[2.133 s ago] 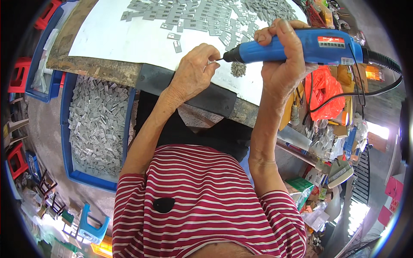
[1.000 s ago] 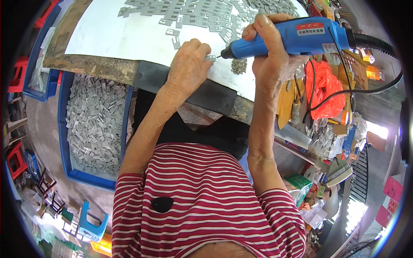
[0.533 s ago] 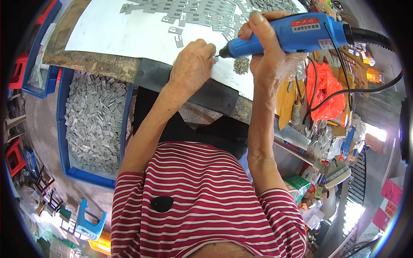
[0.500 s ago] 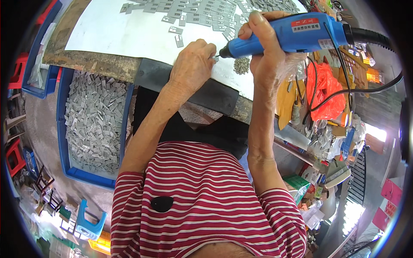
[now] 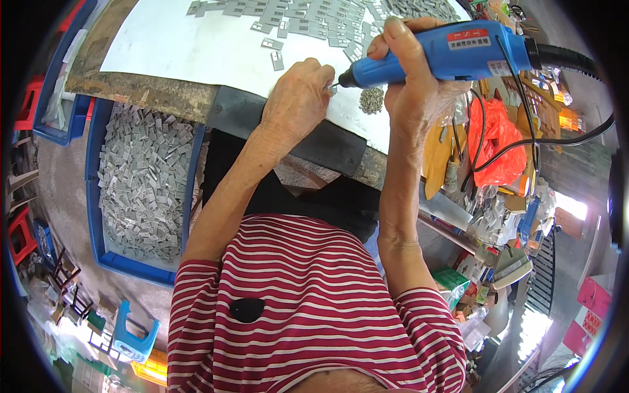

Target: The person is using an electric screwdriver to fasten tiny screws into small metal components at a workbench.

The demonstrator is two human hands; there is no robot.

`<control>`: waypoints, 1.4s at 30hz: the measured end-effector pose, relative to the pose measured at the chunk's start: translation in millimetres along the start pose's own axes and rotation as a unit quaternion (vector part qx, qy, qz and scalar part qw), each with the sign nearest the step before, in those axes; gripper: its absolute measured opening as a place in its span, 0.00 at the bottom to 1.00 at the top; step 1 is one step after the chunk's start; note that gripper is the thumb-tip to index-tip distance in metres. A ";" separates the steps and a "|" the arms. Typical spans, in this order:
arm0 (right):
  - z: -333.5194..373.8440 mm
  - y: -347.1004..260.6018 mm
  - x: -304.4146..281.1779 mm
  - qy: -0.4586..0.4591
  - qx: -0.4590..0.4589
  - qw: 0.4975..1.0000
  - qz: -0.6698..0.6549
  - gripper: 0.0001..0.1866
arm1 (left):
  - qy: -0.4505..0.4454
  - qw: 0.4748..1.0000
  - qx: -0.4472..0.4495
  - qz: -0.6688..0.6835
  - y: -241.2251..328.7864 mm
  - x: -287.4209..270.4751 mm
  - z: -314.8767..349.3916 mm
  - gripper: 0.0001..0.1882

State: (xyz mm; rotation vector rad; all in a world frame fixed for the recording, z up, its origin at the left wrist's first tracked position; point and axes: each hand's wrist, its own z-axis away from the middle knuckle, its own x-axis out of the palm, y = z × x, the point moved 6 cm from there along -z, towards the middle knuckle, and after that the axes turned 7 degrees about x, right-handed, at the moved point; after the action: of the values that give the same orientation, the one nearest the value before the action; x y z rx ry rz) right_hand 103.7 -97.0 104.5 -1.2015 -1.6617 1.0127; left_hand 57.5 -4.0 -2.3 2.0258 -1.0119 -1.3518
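Note:
In my right hand (image 5: 422, 85) is a blue electric screwdriver (image 5: 452, 49), its fingers wrapped round the body. The black nose of the driver points left, and its thin bit meets a small grey metal piece (image 5: 333, 90) at the fingertips of my left hand (image 5: 300, 97). That hand is closed in a pinch, and its fingers hide most of the piece. Just right of the driver's nose lies a heap of tiny screws (image 5: 371, 100) on the white sheet (image 5: 190, 46). Farther off on the sheet, many flat grey rectangular pieces (image 5: 327, 23) with small windows are laid out.
A blue bin (image 5: 95, 190) full of loose grey pieces stands left of my lap. A dark pad (image 5: 246, 112) covers the table's front edge. On the right, a black cable (image 5: 563, 139) hangs by a red plastic bag (image 5: 499, 147). A blue stool (image 5: 134, 334) is at lower left.
The view has shifted slightly, moving the table's things a little down and right. Both hands keep their grips, with the driver's bit still at the small piece.

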 end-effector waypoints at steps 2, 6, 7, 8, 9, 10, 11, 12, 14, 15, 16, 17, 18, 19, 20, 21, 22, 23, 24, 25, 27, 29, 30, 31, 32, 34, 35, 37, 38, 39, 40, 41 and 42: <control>0.3 2.5 -0.2 0.003 0.008 1.000 -0.026 0.09 | 0.000 1.000 0.001 -0.003 0.2 -0.4 -0.8 0.08; -0.2 3.1 -0.5 0.003 0.000 1.000 -0.024 0.09 | 0.000 1.000 0.000 0.000 1.0 -0.9 -0.5 0.08; 0.0 3.0 -0.4 -0.002 -0.008 1.000 -0.013 0.09 | -0.001 1.000 -0.001 0.000 1.1 -0.9 -0.5 0.08; 0.3 2.6 -0.2 -0.006 -0.015 1.000 -0.001 0.09 | -0.001 1.000 -0.001 0.000 1.0 -0.3 -0.2 0.08; 0.1 2.8 -0.6 -0.006 -0.015 1.000 -0.002 0.09 | 0.000 1.000 -0.003 0.002 0.6 0.4 -0.1 0.08; 0.0 3.2 -0.9 -0.007 -0.012 1.000 0.000 0.08 | 0.002 1.000 -0.005 0.004 0.3 0.8 0.0 0.08; -0.1 3.5 -1.1 -0.008 -0.010 1.000 0.003 0.08 | 0.002 1.000 -0.005 0.004 0.2 0.7 -0.1 0.08; -0.1 3.7 -1.2 -0.008 -0.009 1.000 0.003 0.08 | 0.000 1.000 -0.004 0.002 0.0 0.7 -0.1 0.08; 0.0 3.9 0.4 -0.019 -0.008 1.000 0.014 0.07 | -0.002 1.000 -0.003 0.001 -0.2 1.1 -0.1 0.08; 0.4 3.1 1.4 -0.019 -0.007 1.000 0.014 0.07 | 0.002 1.000 0.001 0.000 0.1 0.8 0.0 0.08; 1.0 2.2 2.9 -0.016 -0.003 1.000 0.021 0.07 | 0.006 1.000 0.005 0.000 0.4 0.5 0.0 0.08; 1.3 2.0 3.4 -0.014 0.001 1.000 0.027 0.07 | 0.006 1.000 0.006 0.001 0.4 0.8 -0.2 0.08; 1.1 2.1 2.5 -0.014 0.002 1.000 0.028 0.07 | 0.007 1.000 0.007 0.003 0.4 0.3 -0.3 0.08; 0.6 3.1 4.2 -0.044 0.006 0.998 0.041 0.07 | 0.007 1.000 0.008 0.004 0.3 -0.1 -0.4 0.08; 0.6 4.6 6.6 -0.073 0.010 0.996 0.055 0.07 | 0.008 1.000 0.007 0.005 -0.4 0.3 -0.1 0.08; -0.2 6.2 6.0 -0.074 0.010 0.996 0.056 0.07 | 0.013 1.000 0.005 0.017 -2.0 1.0 0.4 0.08; -0.5 7.6 8.8 -0.104 0.005 0.993 0.047 0.07 | 0.019 0.999 0.003 0.030 -3.6 1.7 0.7 0.08; -0.3 9.0 11.2 -0.135 0.001 0.990 0.038 0.07 | 0.020 0.999 0.003 0.031 -4.5 2.5 0.7 0.08; -0.5 11.4 10.8 -0.147 0.008 0.987 0.060 0.07 | 0.021 0.999 0.002 0.038 -5.6 2.8 0.7 0.08; -0.7 11.5 10.2 -0.148 0.009 0.987 0.060 0.07 | 0.022 0.999 0.000 0.045 -7.1 3.3 0.7 0.07; 2.5 8.9 14.7 -0.174 -0.011 0.973 0.148 0.07 | 0.022 0.997 0.000 0.071 -13.8 7.0 -0.2 0.07; 6.7 8.9 18.0 -0.133 0.007 0.988 0.081 0.08 | 0.022 0.995 0.001 0.097 -18.6 9.6 -0.1 0.07; 6.8 9.7 18.7 -0.138 0.003 0.987 0.086 0.08 | 0.019 0.994 0.002 0.106 -19.4 9.7 -0.2 0.07; 6.8 10.4 19.3 -0.143 0.000 0.986 0.091 0.07 | 0.016 0.993 0.004 0.115 -19.3 9.6 -0.3 0.07; 5.8 11.4 19.1 -0.144 0.000 0.985 0.090 0.07 | 0.017 0.993 0.003 0.115 -18.7 8.4 0.0 0.07; 2.1 11.5 13.8 -0.106 -0.007 0.986 0.132 0.06 | 0.003 0.996 -0.014 0.086 -15.0 6.2 -1.2 0.07; 3.1 10.9 14.7 -0.099 -0.004 0.994 0.052 0.05 | 0.003 0.996 -0.014 0.086 -13.4 5.5 -1.7 0.07; 0.9 16.1 11.7 -0.074 0.021 0.995 0.059 0.04 | -0.007 0.997 -0.020 0.070 -11.8 4.6 -2.7 0.06; -0.2 19.8 8.7 -0.049 0.046 0.996 0.067 0.04 | -0.006 0.997 -0.020 0.070 -11.0 3.5 -3.8 0.06; 1.6 13.1 13.1 -0.025 0.021 0.995 0.091 0.04 | -0.014 0.998 -0.025 0.062 -10.6 3.2 -3.8 0.06; 1.9 11.9 13.4 -0.026 0.021 0.995 0.090 0.04 | -0.022 0.998 -0.030 0.054 -10.5 3.5 -3.4 0.06; 2.0 11.4 14.9 -0.045 0.026 0.995 0.082 0.03 | -0.022 0.998 -0.030 0.054 -10.1 3.5 -2.9 0.06; 1.6 11.3 16.7 -0.064 0.029 0.995 0.074 0.03 | -0.023 0.998 -0.031 0.053 -10.0 3.5 -2.9 0.06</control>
State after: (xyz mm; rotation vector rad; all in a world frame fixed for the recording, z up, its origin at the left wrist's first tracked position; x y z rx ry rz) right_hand 102.2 -78.6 96.2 -1.2577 -1.6474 1.2455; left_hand 64.1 -0.8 -10.5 1.8770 -1.0691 -1.3630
